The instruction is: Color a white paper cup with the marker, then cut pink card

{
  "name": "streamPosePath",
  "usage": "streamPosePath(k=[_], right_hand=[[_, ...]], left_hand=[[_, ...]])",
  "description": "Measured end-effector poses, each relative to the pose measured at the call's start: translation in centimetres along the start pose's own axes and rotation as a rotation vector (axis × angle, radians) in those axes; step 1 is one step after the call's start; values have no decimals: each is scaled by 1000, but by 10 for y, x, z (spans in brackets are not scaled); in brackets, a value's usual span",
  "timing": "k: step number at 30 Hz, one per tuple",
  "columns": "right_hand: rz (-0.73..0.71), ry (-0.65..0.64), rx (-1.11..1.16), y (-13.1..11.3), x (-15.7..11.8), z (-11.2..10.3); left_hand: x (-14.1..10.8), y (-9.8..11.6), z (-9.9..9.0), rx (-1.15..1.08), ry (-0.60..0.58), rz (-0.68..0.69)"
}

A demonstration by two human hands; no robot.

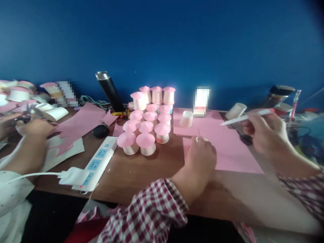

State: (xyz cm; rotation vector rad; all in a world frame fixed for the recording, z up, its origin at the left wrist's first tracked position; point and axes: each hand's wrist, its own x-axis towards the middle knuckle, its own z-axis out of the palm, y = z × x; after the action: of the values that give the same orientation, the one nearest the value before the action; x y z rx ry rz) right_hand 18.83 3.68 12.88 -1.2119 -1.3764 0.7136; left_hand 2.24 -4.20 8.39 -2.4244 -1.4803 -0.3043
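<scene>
My right hand (268, 135) holds a white pen (236, 119) in the air above the right side of a large pink paper sheet (225, 148). The pen points left, and a reddish end shows by my fingers. My left hand (201, 157) rests with curled fingers on the left edge of the pink paper; whatever is inside them is hidden. A white paper cup (186, 119) stands upside down on the paper just beyond that hand. Left of it are several cups topped with pink paper cones (143, 141).
A power strip (98, 162) with a white plug lies to the left, near a black mouse (100, 131). A black flask (110, 91) leans behind. A co-worker's hands (35, 126) are at far left. A phone (201, 101) stands at the wall; another cup (235, 111) tilts nearby.
</scene>
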Motion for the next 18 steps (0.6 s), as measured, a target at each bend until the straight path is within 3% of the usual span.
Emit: streamPosePath(k=[4,9,13,18], right_hand=[[88,-321,-81,30,41,44],[28,-713,-375,49,48,94],[6,-861,-482,51,45,113],[45,-963,-508,59,50,117]], left_hand=[[-5,25,13,115,55,-218],[-8,38,26,155,86,-315],[-6,42,35,59,86,-340],[-6,43,41,8,120,-346]])
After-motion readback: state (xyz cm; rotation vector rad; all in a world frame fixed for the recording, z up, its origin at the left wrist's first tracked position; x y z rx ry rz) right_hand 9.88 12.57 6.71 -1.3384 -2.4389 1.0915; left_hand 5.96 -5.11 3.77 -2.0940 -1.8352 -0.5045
